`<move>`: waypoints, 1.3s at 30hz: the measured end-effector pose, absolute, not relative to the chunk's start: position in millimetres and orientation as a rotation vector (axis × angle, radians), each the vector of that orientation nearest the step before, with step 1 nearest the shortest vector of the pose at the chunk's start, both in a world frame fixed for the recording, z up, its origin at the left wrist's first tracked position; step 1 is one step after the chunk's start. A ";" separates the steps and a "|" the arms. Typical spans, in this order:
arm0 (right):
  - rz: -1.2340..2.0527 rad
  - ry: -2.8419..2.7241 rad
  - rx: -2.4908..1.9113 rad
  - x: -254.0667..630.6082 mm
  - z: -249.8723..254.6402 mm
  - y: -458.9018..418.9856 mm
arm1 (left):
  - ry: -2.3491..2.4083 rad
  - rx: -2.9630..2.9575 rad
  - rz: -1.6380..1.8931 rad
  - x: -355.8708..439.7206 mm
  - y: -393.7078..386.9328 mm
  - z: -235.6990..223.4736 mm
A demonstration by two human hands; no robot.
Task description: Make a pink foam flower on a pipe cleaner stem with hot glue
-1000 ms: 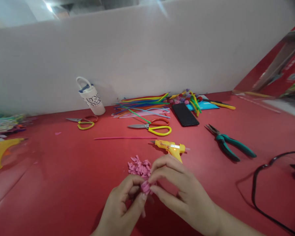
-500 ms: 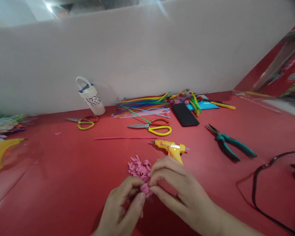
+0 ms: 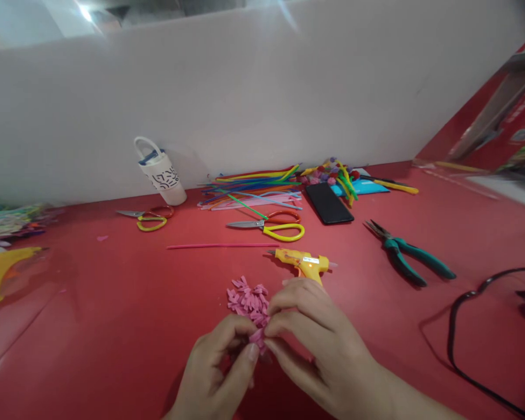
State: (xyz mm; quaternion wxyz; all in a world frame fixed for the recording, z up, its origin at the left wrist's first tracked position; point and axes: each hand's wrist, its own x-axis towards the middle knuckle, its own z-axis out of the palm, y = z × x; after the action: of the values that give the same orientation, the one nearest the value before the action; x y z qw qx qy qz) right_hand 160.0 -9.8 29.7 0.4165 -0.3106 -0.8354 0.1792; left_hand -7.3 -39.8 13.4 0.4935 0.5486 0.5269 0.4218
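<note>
Low in the middle of the head view, my left hand and my right hand meet at a small pink piece. Thumb and fingers of each hand pinch it from opposite sides, and the fingers partly cover it. Just beyond the fingertips a heap of short pink strips lies on the red table. Behind my right hand rests a yellow glue gun, its trigger side partly covered by the fingers.
Scissors, a pink stick, a phone and pliers lie around. Further back are colourful pipe cleaners and a white tumbler. Another glue gun sits at left; a black cable curves at right.
Both hands stay in nearly the same place. My right fingers have shifted slightly on the pink piece, and less of it shows between the fingertips.
</note>
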 end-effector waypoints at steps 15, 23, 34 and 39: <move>0.581 -1.996 -0.868 157.2 28.6 -11.8 | 0.950 0.708 0.973 -7.1 -26.9 15.9; 0.417 -2.003 -0.864 153.8 27.1 -12.7 | 0.821 0.547 0.995 -1.0 -27.5 17.8; 0.348 -2.006 -0.870 151.9 24.9 -13.3 | 0.820 0.500 0.985 -3.0 -27.0 13.8; 0.600 -1.829 -0.967 150.8 26.2 -12.9 | 0.812 0.486 0.986 -2.7 -26.7 13.2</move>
State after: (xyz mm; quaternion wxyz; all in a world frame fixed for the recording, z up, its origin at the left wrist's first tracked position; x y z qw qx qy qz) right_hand 150.8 -12.9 26.2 0.4740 -0.3953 -0.7475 0.2454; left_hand -2.7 -26.7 13.2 0.7755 0.2246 0.3754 0.4553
